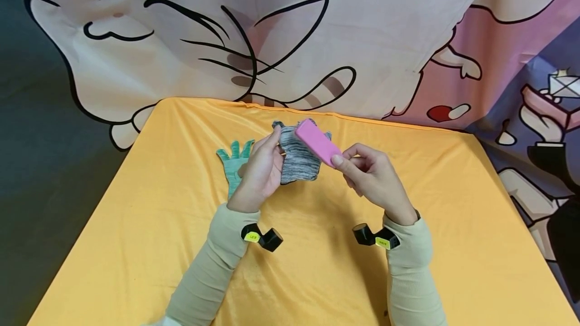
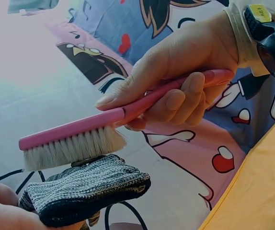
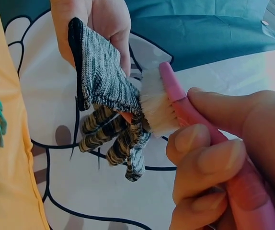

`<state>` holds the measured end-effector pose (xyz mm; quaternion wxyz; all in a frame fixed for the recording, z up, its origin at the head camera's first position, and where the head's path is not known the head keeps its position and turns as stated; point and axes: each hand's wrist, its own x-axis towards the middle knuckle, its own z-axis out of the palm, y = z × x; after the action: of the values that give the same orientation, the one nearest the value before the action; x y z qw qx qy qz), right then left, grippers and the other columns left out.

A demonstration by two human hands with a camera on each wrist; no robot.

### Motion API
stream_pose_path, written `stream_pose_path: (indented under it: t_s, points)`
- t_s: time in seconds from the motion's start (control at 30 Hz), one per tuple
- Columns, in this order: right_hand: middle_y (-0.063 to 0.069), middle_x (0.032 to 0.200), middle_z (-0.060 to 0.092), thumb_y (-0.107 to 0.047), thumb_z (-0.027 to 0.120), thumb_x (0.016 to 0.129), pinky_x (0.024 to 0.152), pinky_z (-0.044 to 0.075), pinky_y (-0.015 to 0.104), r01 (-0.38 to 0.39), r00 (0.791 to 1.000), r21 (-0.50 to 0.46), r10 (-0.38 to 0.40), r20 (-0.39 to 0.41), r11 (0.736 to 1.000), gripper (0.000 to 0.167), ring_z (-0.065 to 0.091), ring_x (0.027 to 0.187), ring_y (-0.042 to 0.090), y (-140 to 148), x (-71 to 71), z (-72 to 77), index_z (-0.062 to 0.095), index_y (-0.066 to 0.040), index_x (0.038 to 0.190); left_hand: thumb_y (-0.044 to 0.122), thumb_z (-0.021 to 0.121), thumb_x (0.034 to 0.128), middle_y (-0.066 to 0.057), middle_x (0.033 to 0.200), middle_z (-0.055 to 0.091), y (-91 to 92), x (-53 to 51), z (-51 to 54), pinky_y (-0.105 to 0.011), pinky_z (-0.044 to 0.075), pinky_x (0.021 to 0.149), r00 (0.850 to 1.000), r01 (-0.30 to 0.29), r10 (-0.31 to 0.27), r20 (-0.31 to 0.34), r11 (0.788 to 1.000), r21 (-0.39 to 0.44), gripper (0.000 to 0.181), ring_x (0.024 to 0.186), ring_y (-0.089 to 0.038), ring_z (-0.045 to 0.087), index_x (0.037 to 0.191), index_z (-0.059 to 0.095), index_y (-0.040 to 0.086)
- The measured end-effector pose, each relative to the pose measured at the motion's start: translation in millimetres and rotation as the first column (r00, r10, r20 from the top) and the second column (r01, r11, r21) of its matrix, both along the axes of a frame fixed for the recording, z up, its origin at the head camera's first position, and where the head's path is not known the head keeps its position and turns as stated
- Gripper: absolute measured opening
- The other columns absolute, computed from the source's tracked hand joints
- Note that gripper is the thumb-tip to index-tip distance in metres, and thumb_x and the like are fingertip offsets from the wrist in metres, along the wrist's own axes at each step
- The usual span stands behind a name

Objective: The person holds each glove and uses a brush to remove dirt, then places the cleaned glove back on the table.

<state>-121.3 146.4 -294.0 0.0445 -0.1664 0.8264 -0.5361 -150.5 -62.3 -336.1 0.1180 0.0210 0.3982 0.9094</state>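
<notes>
A grey-and-black knitted glove (image 1: 299,162) is held up off the table by my left hand (image 1: 263,171), whose thumb lies along its left edge. In the right wrist view the glove's striped fingers (image 3: 111,139) dangle below its cuff part. My right hand (image 1: 375,177) grips the handle of a pink brush (image 1: 315,140), thumb on top and fingers curled beneath. The brush's pale bristles (image 2: 75,147) face down toward the glove and appear to touch it in the right wrist view. Part of my left hand is hidden behind the glove.
A green glove (image 1: 233,165) lies flat on the yellow tablecloth (image 1: 317,265), left of my left hand. Behind the table's far edge hangs a cloth with a cartoon cat print (image 1: 385,29). A dark floor (image 1: 50,175) shows at the left.
</notes>
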Motion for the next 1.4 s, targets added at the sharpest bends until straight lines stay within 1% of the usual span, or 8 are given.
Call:
stream_pose_path:
  t_s: [0.3, 0.37, 0.47, 0.63, 0.83, 1.03, 1.2, 1.4]
  points:
    - [0.013, 0.053, 0.046, -0.018, 0.06, 0.09, 0.033, 0.03, 0.027, -0.01, 1.0, -0.007, 0.01, -0.005, 1.0, 0.015, 0.036, 0.039, 0.012, 2.8, -1.1, -1.5, 0.056, -0.006, 0.083, 0.03, 0.032, 0.1013, -0.007, 0.107, 0.052, -1.4, -0.5, 0.2, -0.027, 0.048, 0.085, 1.0, 0.001, -0.001, 0.007, 1.0, -0.001, 0.03, 0.099, -0.014, 0.054, 0.108, 0.049, 0.005]
    - [0.013, 0.051, 0.046, -0.017, 0.059, 0.091, 0.033, 0.029, 0.027, -0.012, 1.0, -0.023, 0.012, -0.021, 1.0, 0.014, 0.036, 0.039, 0.013, 2.7, -0.5, -1.3, 0.056, -0.006, 0.083, 0.028, 0.032, 0.1013, -0.004, 0.107, 0.048, -1.3, -1.0, -0.1, -0.023, 0.045, 0.087, 1.0, -0.008, 0.008, 0.005, 1.0, -0.002, 0.028, 0.1, -0.011, 0.051, 0.105, 0.048, 0.005]
    - [0.012, 0.05, 0.044, -0.015, 0.058, 0.091, 0.032, 0.029, 0.028, -0.015, 0.999, -0.055, 0.012, -0.052, 0.998, 0.013, 0.036, 0.038, 0.013, 2.4, 0.3, -0.7, 0.056, -0.006, 0.082, 0.027, 0.033, 0.1011, -0.004, 0.103, 0.047, -0.1, -1.4, -0.8, -0.021, 0.044, 0.085, 1.0, -0.019, 0.019, 0.005, 1.0, -0.004, 0.027, 0.097, -0.01, 0.05, 0.101, 0.048, 0.005]
    - [0.011, 0.048, 0.043, -0.013, 0.057, 0.091, 0.032, 0.027, 0.029, -0.021, 0.996, -0.091, 0.013, -0.086, 0.996, 0.012, 0.036, 0.037, 0.014, 0.6, 0.5, -0.4, 0.056, -0.005, 0.082, 0.03, 0.034, 0.1007, -0.006, 0.103, 0.053, 2.5, -1.3, -1.2, -0.025, 0.048, 0.083, 1.0, -0.007, 0.007, 0.016, 1.0, -0.014, 0.029, 0.096, -0.013, 0.054, 0.103, 0.05, 0.005]
    - [0.012, 0.05, 0.045, -0.014, 0.058, 0.091, 0.032, 0.029, 0.028, -0.024, 0.997, -0.067, 0.02, -0.072, 0.997, 0.013, 0.037, 0.038, 0.014, -0.3, -0.8, -1.4, 0.056, -0.005, 0.082, 0.03, 0.035, 0.1005, -0.006, 0.103, 0.054, 1.6, -1.3, 1.2, -0.026, 0.048, 0.084, 0.999, -0.029, 0.029, 0.019, 0.999, -0.025, 0.03, 0.096, -0.013, 0.055, 0.105, 0.051, 0.005]
    - [0.014, 0.051, 0.045, -0.016, 0.057, 0.092, 0.032, 0.029, 0.028, -0.025, 0.998, -0.029, 0.024, -0.053, 0.999, 0.014, 0.037, 0.038, 0.013, 1.9, -2.3, -0.2, 0.056, -0.004, 0.083, 0.029, 0.031, 0.1014, -0.006, 0.11, 0.052, -2.3, -1.4, 4.5, -0.028, 0.045, 0.092, 1.0, -0.01, 0.01, -0.01, 1.0, -0.014, 0.031, 0.105, -0.014, 0.052, 0.109, 0.048, 0.004]
    - [0.015, 0.051, 0.045, -0.016, 0.057, 0.092, 0.032, 0.029, 0.027, -0.029, 0.999, -0.019, 0.029, -0.037, 0.999, 0.015, 0.037, 0.038, 0.012, 4.0, -2.4, 0.2, 0.056, -0.004, 0.083, 0.031, 0.031, 0.1013, -0.007, 0.107, 0.053, -3.5, -0.5, 4.1, -0.029, 0.048, 0.086, 1.0, 0.011, -0.011, -0.005, 1.0, -0.017, 0.032, 0.1, -0.015, 0.055, 0.109, 0.049, 0.005]
    - [0.016, 0.052, 0.045, -0.015, 0.057, 0.092, 0.032, 0.03, 0.027, -0.035, 0.999, -0.011, 0.034, -0.027, 0.999, 0.015, 0.037, 0.038, 0.012, 5.7, -2.7, -0.5, 0.056, -0.003, 0.083, 0.031, 0.032, 0.101, -0.005, 0.104, 0.052, -4.7, -1.2, 2.2, -0.027, 0.049, 0.083, 1.0, -0.003, 0.003, -0.012, 1.0, -0.015, 0.03, 0.098, -0.013, 0.054, 0.107, 0.048, 0.006]
